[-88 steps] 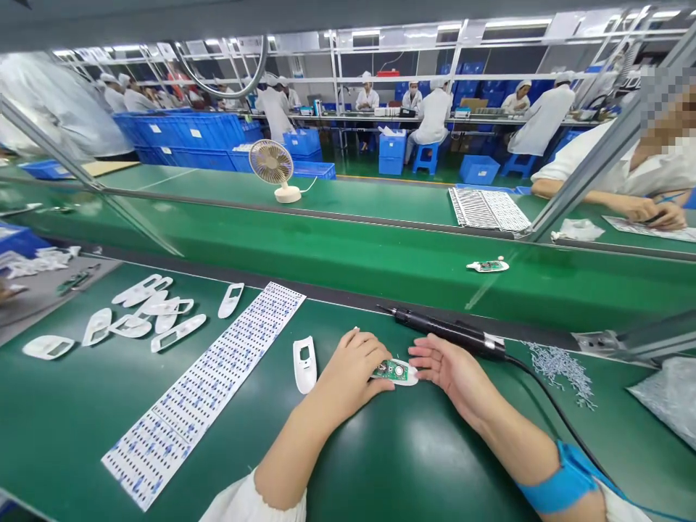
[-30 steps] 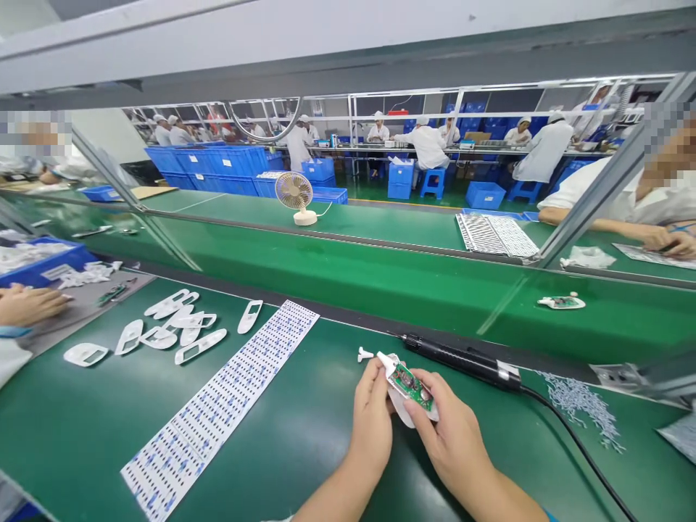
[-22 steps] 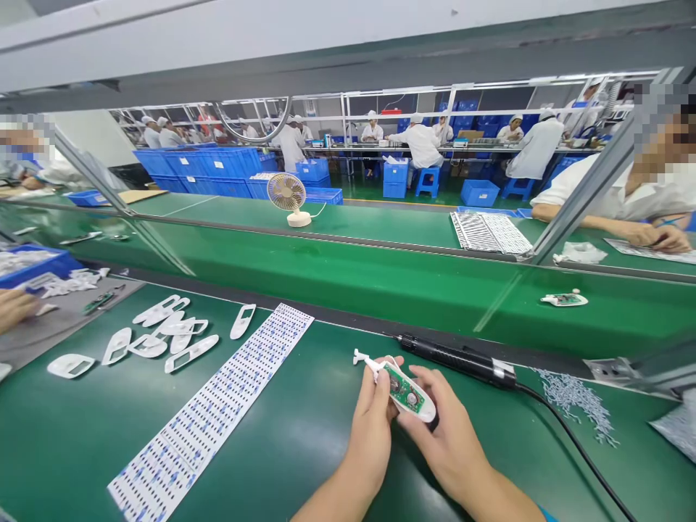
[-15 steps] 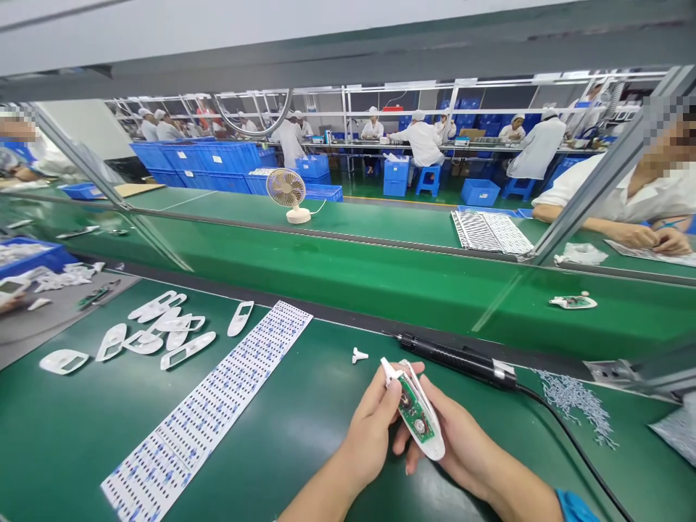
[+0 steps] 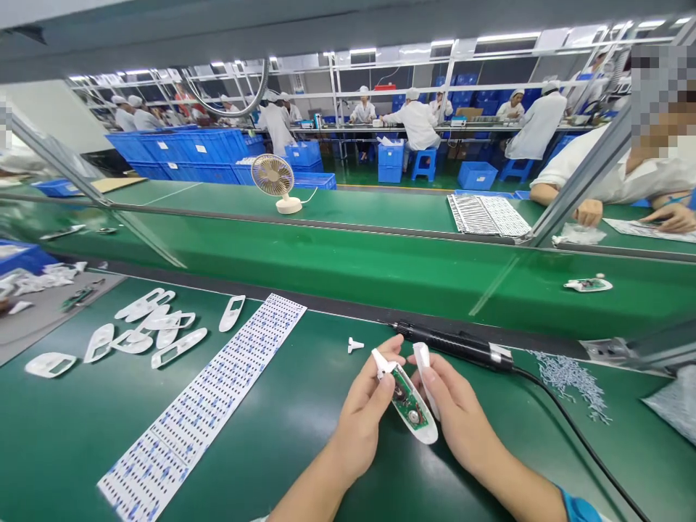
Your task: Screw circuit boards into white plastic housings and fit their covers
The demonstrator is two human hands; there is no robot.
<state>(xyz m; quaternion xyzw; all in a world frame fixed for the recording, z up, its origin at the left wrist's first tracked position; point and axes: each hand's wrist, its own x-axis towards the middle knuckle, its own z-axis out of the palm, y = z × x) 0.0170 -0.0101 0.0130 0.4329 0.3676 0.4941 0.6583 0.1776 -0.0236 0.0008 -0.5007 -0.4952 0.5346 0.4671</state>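
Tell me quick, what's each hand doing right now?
Left hand: closed, holding the white casing with green circuit board.
Right hand: closed, pinching a narrow white plastic piece.

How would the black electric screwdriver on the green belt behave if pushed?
The black electric screwdriver looks round-bodied, so it would probably roll. Its black cord would likely drag and check that roll. It looks rigid, and probably fairly heavy for its size.

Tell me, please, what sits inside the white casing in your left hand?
The white casing holds a green circuit board with a round silver component; the board's underside is hidden.
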